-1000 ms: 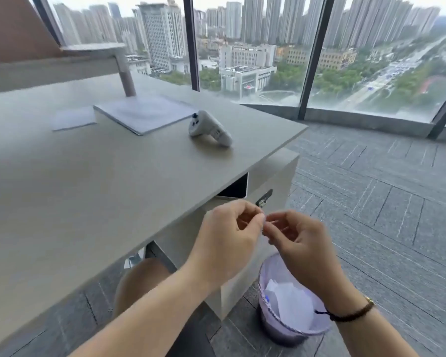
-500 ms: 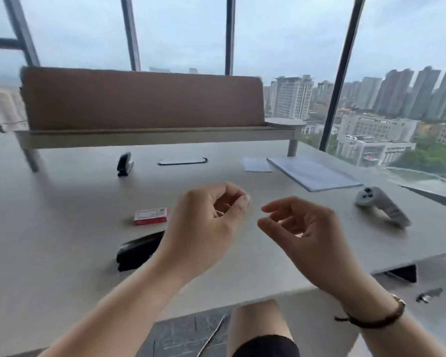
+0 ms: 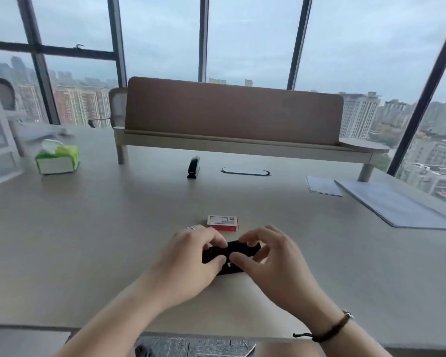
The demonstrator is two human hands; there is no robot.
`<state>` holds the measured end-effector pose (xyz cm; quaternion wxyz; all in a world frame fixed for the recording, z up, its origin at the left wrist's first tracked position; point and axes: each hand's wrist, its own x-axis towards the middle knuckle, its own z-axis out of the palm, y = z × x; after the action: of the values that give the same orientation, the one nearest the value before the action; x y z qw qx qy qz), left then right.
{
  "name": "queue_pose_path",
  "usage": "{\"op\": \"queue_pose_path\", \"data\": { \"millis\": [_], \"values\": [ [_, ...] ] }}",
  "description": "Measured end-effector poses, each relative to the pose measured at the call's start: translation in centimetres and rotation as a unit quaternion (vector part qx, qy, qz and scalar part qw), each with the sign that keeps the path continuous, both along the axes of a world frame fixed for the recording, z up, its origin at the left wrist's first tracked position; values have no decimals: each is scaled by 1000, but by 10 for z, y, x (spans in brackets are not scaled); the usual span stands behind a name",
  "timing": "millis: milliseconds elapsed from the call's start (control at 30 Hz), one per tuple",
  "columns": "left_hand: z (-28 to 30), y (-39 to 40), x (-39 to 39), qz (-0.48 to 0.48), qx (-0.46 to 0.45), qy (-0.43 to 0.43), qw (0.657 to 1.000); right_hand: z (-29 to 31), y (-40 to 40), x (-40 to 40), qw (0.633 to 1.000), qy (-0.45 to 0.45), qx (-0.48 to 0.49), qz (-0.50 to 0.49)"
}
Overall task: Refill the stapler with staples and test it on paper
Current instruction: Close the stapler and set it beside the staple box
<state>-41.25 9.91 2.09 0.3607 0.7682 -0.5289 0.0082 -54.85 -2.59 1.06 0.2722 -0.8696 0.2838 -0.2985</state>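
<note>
A black stapler [image 3: 238,248] lies on the desk [image 3: 113,228] in front of me, mostly covered by my hands. My left hand [image 3: 191,256] grips its left end, fingers on top and thumb at the front. My right hand [image 3: 271,256] grips its right part the same way. A red and white staple box [image 3: 222,223] lies flat just behind the stapler, apart from both hands. A sheet stack of paper [image 3: 394,204] rests at the far right of the desk. Whether the stapler is open is hidden by my fingers.
A second black stapler [image 3: 193,167] stands farther back at the centre. A green tissue box [image 3: 57,159] sits far left. A brown divider on a raised shelf [image 3: 232,112] spans the back. A small paper slip [image 3: 322,186] lies beside the stack. A cable slot [image 3: 245,171] is behind.
My view has swung from the bin beside the desk back to the desk. Both hands, raised and holding nothing half a second ago, have come down onto the black stapler.
</note>
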Motion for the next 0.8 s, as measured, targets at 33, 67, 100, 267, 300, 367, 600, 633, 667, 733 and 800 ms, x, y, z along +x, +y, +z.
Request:
{"op": "queue_pose_path", "data": {
  "millis": [33,67,100,267,300,367,600,633,667,733,800],
  "values": [
    [-1,-1,1,0,0,-5,1000,0,-1,0,1000,0,2,-3],
    [-2,-2,1,-1,-2,-11,1000,-1,-3,0,1000,1,3,-8],
    [-2,-3,1,-3,-5,-15,1000,-1,-4,0,1000,2,5,-13],
    [-6,-11,-1,-17,9,-21,1000,-4,-11,3,1000,21,18,-15],
    [-7,-11,0,-18,14,-27,999,-5,-12,5,999,21,23,-9],
    [-8,-11,2,-19,16,-32,999,-5,-14,12,999,21,31,11],
    [-9,1,13,14,34,-10,999,-2,-16,53,982,28,89,164],
    [-9,3,15,24,34,-5,999,0,-16,58,981,39,82,172],
    [-9,4,18,35,35,-1,999,1,-18,62,981,48,71,172],
    [-9,5,24,57,40,3,998,3,-25,69,987,67,6,147],
    [-10,5,32,84,38,4,996,3,-37,74,986,103,-83,101]
  ]
}}
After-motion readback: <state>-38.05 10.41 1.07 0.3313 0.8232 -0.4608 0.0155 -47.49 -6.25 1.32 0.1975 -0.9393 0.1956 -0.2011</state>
